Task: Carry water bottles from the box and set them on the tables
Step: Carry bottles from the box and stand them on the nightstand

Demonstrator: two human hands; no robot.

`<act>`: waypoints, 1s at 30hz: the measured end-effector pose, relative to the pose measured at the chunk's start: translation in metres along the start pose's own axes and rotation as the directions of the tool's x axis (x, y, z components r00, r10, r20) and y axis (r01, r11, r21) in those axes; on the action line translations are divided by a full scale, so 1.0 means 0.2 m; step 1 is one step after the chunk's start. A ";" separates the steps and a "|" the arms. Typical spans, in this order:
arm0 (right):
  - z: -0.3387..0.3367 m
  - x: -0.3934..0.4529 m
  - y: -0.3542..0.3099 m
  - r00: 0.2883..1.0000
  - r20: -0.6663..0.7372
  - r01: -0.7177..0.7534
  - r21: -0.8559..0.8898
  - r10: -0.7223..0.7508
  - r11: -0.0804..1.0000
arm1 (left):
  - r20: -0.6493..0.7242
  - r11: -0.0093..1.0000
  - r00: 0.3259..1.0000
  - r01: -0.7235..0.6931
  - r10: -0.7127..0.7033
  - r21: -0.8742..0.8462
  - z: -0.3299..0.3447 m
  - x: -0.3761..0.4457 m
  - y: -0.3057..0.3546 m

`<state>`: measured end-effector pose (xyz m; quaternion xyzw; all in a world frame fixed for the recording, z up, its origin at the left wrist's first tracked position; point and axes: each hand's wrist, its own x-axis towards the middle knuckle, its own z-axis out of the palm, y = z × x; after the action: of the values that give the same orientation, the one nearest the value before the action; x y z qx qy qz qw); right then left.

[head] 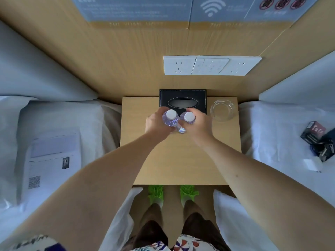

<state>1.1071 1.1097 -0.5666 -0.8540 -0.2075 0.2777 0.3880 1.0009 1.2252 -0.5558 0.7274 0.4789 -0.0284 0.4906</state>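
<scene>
1. Head view, progress: the left hand (155, 122) is curled round one water bottle (171, 118) and the right hand (199, 124) round a second water bottle (189, 117), both upright, white caps toward the camera, side by side over the back half of the bedside table (181, 160)
2. Whether the bottle bases already rest on the tabletop I cannot tell — the hands hide them; neither bottle is released yet
3. Judged from this, the delivery to this table is at the setting-down step; letting go is left, and any other tables and the box are out of sight
4. Surroundings: a black tissue box (182, 100) stands just behind the bottles, a glass ashtray (222, 110) near the right one — both limit the space at the back
5. Beds flank the table: a printed sheet (52, 160) on the left, dark small boxes (319, 140) on the right, wall sockets (212, 65) above
</scene>
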 end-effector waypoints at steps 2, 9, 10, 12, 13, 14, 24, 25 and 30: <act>0.00 0.00 0.01 1.000 -0.006 0.017 0.009 -0.017 1.000 | -0.004 1.000 1.000 0.002 -0.002 -0.018 0.00 0.00 -0.01; 0.01 -0.04 0.02 0.999 -0.035 -0.019 0.043 0.020 0.999 | -0.002 0.997 1.000 -0.016 0.015 -0.081 0.03 -0.01 -0.02; 0.00 -0.05 0.02 0.999 -0.039 -0.019 0.041 0.020 0.999 | 0.000 0.996 1.000 -0.015 0.015 -0.089 0.03 -0.01 -0.02; 0.00 -0.05 0.02 0.999 -0.041 -0.017 0.034 0.019 0.999 | -0.001 0.995 1.000 -0.012 0.012 -0.100 0.04 -0.02 -0.02; -0.01 -0.05 0.02 0.999 -0.037 -0.022 0.031 0.024 0.999 | -0.003 0.995 1.000 -0.007 0.007 -0.103 0.05 -0.02 -0.03; -0.01 -0.05 0.02 0.999 -0.034 -0.031 0.030 0.032 0.999 | -0.003 0.995 1.000 -0.002 0.002 -0.103 0.05 -0.02 -0.03; -0.08 -0.06 -0.07 0.977 0.185 -0.096 -0.047 0.103 0.994 | 0.079 1.000 0.997 0.011 -0.012 0.004 -0.03 -0.04 0.03; -0.10 -0.06 -0.09 0.975 0.195 -0.097 -0.057 0.106 0.994 | 0.084 1.000 0.996 0.011 -0.012 0.003 -0.04 -0.05 0.04; -0.21 -0.08 -0.19 0.971 0.201 -0.106 -0.117 0.129 0.987 | 0.085 1.000 0.996 0.005 -0.006 0.006 -0.12 -0.12 0.10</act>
<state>1.1165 1.1011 -0.5103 -0.8503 -0.2104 0.3768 0.3011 0.9923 1.2261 -0.5181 0.7257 0.4594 -0.0620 0.5084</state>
